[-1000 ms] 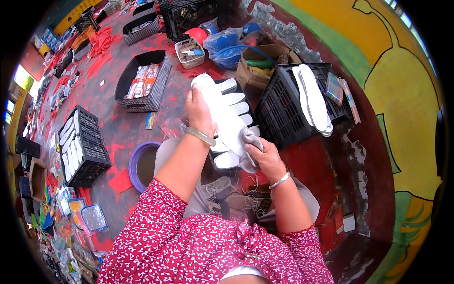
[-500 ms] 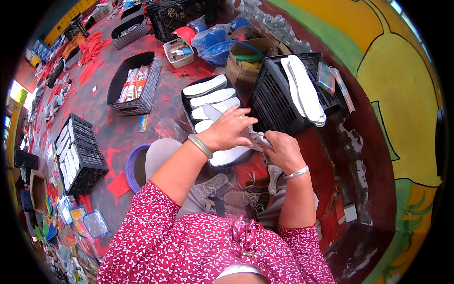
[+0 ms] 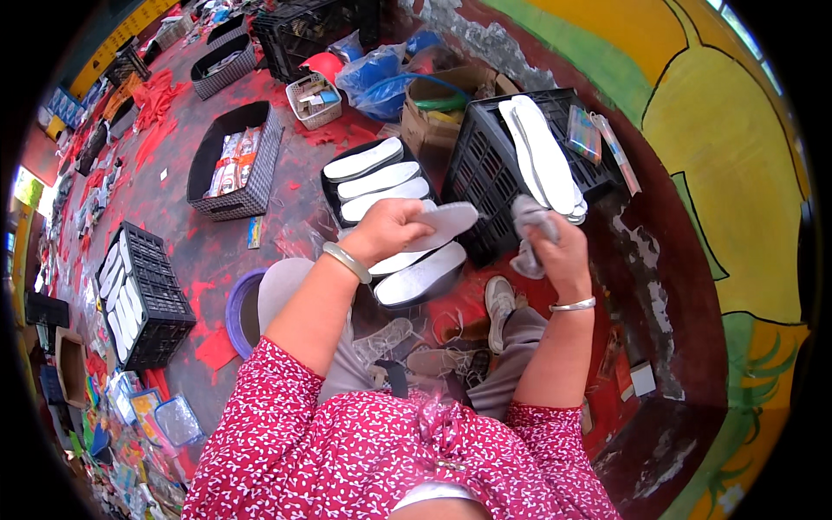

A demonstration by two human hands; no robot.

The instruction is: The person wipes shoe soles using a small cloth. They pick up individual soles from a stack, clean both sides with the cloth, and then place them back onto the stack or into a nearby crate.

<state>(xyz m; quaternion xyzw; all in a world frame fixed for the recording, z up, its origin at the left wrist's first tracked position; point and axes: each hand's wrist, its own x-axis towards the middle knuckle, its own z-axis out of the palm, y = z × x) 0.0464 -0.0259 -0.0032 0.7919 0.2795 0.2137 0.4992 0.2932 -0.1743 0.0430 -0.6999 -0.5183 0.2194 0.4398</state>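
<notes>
Over the dark basket [image 3: 330, 192] in front of me, my left hand [image 3: 387, 232] is closed on one end of an insole [image 3: 452, 223], its far end pointing right. Several white insoles [image 3: 378, 179] lie side by side in that basket, some partly hidden by my left hand and the held insole. To the right, my right hand [image 3: 564, 263] grips a crumpled grey rag [image 3: 530, 227], apart from the insole. Beyond the rag, a stack of white insoles [image 3: 544, 156] rests on top of a black plastic crate [image 3: 479, 178].
A second black crate [image 3: 161, 295] with white insoles stands at the left. A purple basin [image 3: 236, 314] is beside my knee. Further off are a checked basket [image 3: 236, 205] with packets, a cardboard box [image 3: 424, 130] and blue bags [image 3: 381, 74]. A painted wall [image 3: 728, 156] rises on the right.
My left hand, spread over the basket before, now pinches an insole held up above it. My right hand has moved right with the rag, away from my left hand.
</notes>
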